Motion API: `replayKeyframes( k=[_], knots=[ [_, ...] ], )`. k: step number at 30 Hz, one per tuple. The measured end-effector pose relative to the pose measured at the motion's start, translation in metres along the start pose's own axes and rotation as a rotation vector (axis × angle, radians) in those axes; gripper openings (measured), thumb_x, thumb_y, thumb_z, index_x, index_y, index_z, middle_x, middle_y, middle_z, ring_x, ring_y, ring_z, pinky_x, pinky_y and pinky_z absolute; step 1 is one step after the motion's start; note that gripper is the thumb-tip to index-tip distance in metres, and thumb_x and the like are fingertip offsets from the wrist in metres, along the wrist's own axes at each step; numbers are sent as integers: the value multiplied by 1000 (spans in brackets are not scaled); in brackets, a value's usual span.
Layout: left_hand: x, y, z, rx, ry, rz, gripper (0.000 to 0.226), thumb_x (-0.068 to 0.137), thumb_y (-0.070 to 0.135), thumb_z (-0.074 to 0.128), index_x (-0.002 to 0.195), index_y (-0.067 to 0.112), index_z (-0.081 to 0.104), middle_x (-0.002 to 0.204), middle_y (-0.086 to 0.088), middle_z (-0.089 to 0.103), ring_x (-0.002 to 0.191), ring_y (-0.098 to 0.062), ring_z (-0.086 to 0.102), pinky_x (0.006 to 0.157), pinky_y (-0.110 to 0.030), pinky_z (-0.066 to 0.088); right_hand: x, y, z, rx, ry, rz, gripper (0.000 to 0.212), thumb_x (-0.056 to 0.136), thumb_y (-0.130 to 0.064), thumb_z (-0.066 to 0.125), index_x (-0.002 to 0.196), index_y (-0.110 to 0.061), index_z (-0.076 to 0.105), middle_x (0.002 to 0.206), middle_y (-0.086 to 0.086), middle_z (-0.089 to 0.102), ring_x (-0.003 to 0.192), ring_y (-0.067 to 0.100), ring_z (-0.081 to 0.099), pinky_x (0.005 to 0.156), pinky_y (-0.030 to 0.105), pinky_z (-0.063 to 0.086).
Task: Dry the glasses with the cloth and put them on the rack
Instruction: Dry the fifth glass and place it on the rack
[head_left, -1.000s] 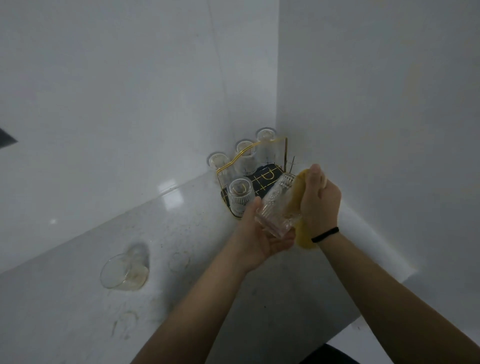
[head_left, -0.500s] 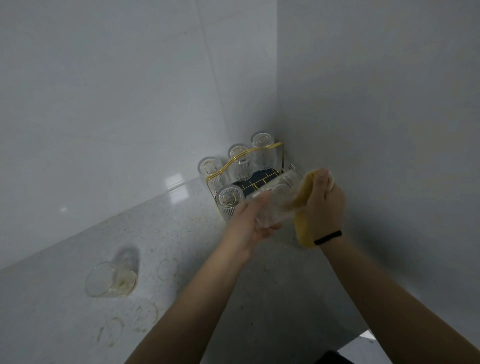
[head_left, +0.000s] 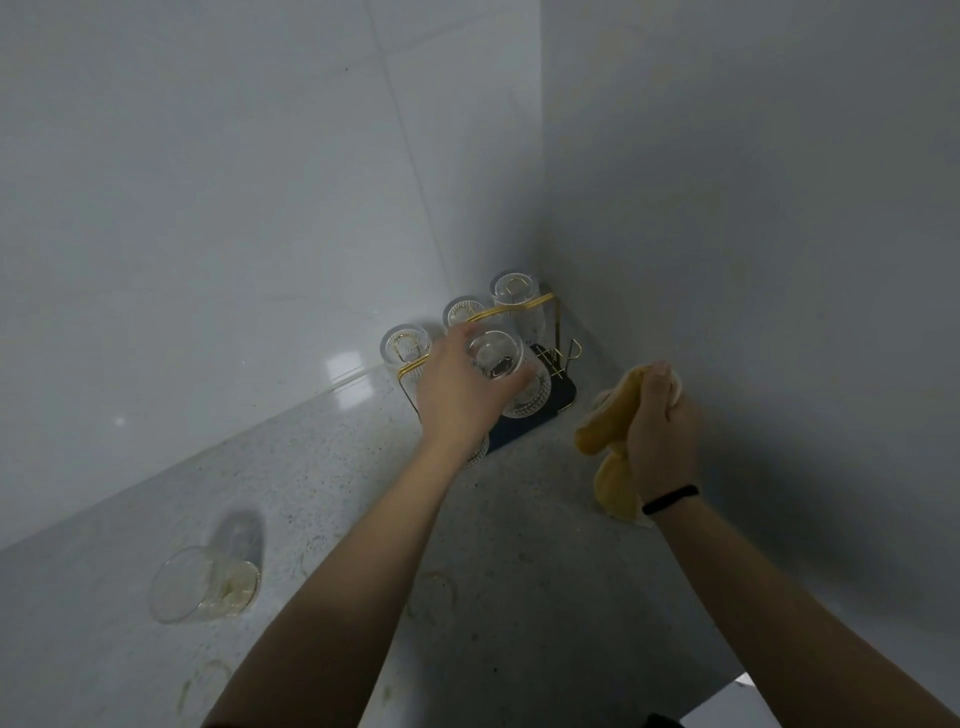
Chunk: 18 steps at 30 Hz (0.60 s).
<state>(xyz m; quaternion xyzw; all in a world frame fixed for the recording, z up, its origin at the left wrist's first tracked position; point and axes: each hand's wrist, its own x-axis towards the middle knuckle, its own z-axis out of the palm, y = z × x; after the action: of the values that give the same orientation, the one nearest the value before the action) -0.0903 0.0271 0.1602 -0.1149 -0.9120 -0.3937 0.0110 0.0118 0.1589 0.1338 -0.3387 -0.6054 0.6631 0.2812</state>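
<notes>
My left hand (head_left: 457, 395) grips a ribbed clear glass (head_left: 498, 364), bottom up, over the front of the gold wire rack (head_left: 558, 332) with its dark base, in the counter's corner. Three more glasses sit upside down on the rack's back pegs (head_left: 405, 345), (head_left: 464, 312), (head_left: 514, 291). Another ribbed glass is partly hidden under my left wrist (head_left: 478, 452). My right hand (head_left: 660, 431) is to the right of the rack, closed on a bunched yellow cloth (head_left: 610, 441) that hangs down to the counter.
A clear glass (head_left: 205, 582) with yellowish residue lies on its side on the speckled grey counter (head_left: 519, 545) at the left. Ring stains mark the counter. Pale walls meet behind the rack. The counter's edge is at the lower right.
My hands have come apart. The left hand turned the glass bottom up and carried it over the rack; the right hand drew the cloth away to the right.
</notes>
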Motion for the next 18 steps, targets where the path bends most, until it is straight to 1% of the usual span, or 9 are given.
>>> replayKeyframes(
  k=[2,4,7,10,12,13,14,17,18],
  knots=[
    [7,-9,11,112,-12,47,69,69,54,78,127,25,54,126,4,59,115,-12,52,84,-29,44,1,1,0,2,-2,11,56,100,-34,27,94,11,58,59,-1,65,51,1,62,48,11,47],
    [13,-18,21,199,-44,61,72,69,57,75,129,23,54,130,2,57,123,-19,48,95,-36,44,3,4,-1,-1,-11,14,57,100,-36,27,92,11,59,67,7,65,53,4,63,51,13,49],
    [17,-27,32,274,-75,59,75,70,61,73,130,20,54,132,-3,56,126,-23,44,102,-41,42,4,9,-3,-4,-4,35,59,99,-38,27,88,11,58,69,15,65,58,12,65,54,17,52],
    [18,-33,39,354,-108,39,78,70,65,70,133,21,52,133,-5,55,127,-25,41,104,-42,38,4,14,-3,-16,10,31,67,97,-45,29,83,15,55,76,35,59,67,35,63,57,25,54],
    [18,-35,42,389,-138,20,81,71,69,66,135,22,49,135,-4,54,129,-26,39,106,-42,32,2,13,-3,-12,11,30,75,91,-53,30,79,17,52,77,40,55,72,44,59,61,32,53],
    [17,-36,44,402,-153,9,82,72,70,65,136,22,48,137,-4,52,129,-26,38,107,-42,29,1,12,-3,-9,7,41,76,90,-55,30,79,18,52,77,41,54,71,45,59,61,34,54],
    [16,-36,46,413,-166,0,82,72,71,63,137,22,47,138,-4,52,130,-27,38,108,-43,27,1,10,-4,-6,7,54,75,93,-53,31,80,18,52,77,41,55,68,42,60,59,33,53],
    [15,-36,48,457,-179,-1,83,74,73,59,137,21,46,138,-6,52,129,-28,38,108,-43,24,-3,7,-5,5,6,75,61,100,-34,29,82,18,54,69,29,58,55,17,61,50,19,51],
    [14,-35,47,475,-184,1,83,75,74,57,137,20,46,137,-7,52,129,-28,39,107,-43,24,-5,7,-6,0,2,66,60,100,-32,28,81,18,54,66,24,58,51,13,59,50,18,50]
  ],
)
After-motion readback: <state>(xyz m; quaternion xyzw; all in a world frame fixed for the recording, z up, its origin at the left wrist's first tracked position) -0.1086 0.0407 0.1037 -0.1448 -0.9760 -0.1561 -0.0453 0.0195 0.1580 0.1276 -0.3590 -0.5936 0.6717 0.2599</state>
